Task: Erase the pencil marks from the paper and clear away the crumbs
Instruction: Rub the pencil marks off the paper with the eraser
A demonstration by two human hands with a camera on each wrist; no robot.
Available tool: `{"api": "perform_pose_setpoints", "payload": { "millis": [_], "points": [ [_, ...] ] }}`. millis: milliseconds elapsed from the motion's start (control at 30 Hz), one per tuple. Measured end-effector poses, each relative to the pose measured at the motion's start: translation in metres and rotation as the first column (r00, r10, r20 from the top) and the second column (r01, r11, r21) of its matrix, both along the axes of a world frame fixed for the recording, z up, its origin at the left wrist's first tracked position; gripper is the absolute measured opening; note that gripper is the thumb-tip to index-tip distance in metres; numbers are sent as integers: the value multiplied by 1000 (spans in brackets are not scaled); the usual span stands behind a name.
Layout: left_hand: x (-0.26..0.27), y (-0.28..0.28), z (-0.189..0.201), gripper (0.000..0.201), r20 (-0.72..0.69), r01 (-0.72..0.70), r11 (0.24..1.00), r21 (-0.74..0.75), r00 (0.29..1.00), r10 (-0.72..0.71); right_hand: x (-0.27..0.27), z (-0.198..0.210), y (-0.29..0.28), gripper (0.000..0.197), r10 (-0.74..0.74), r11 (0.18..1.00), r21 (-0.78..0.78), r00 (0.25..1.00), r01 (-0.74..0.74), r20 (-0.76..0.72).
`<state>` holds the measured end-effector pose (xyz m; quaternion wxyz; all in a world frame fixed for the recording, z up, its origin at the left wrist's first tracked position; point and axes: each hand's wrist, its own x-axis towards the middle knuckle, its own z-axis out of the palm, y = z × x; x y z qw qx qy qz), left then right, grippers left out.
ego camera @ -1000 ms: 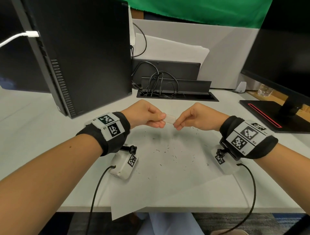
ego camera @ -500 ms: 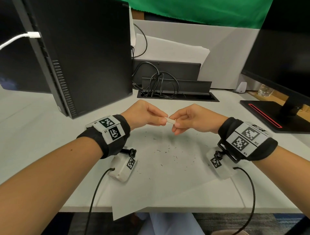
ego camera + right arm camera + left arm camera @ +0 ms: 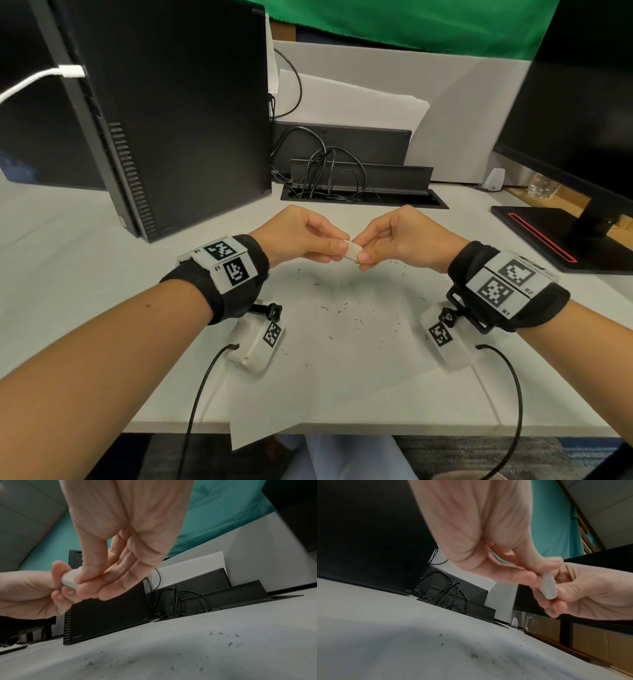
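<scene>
Eraser (image 3: 352,251) lies crosswise between left hand (image 3: 301,236) and right hand (image 3: 399,238), fingers pinching each end.

Left wristband (image 3: 219,270): small print "L5" beside one square black-and-white code tag, "L4" beside the tag above it.
Right wristband (image 3: 507,284): "R1" under the nearer code tag, "R2" by the farther one.
Camera pods under the wrists: code squares only, no letters I can read.
</scene>
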<state>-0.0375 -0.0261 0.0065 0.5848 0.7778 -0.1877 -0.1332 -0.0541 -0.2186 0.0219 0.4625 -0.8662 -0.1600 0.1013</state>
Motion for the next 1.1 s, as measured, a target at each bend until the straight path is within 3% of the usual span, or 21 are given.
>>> {"api": "perform_pose_setpoints", "payload": {
  "millis": [167, 333, 433, 600, 833, 1000, 1100],
  "points": [
    [1, -3, -1, 9, -60, 17, 1000, -7, 998, -18, 0, 0, -3, 12, 4, 998, -57, 1000, -4, 9],
    [2, -3, -6, 19, -11, 11, 994, 105, 1000, -10, 3, 0, -7, 14, -28, 993, -117, 999, 33, 41],
    [1, -3, -5, 12, -52, -19, 999, 27, 998, 21, 3, 0, -7, 12, -22, 991, -130, 999, 26, 37],
    [-2, -8, -2, 2, -44, -40, 999, -25, 998, 39, 0, 1, -6, 12, -21, 996, -91, 999, 24, 29],
    [-1, -2, -2, 27, 83, 21, 995, 100, 996, -29, 0, 3, -9, 12, -43, 998, -41, 999, 44, 31],
    [-4, -6, 1, 10, 26, 0, 1000, -21, 1000, 1, 2, 3, -9, 12, 5, 999, -33, 1000, -4, 13],
    [-4, -6, 0, 12, 45, 3, 1000, -7, 999, -3, 3, 1, -10, 13, 17, 1000, -1, 1000, -17, 6]
  ]
}}
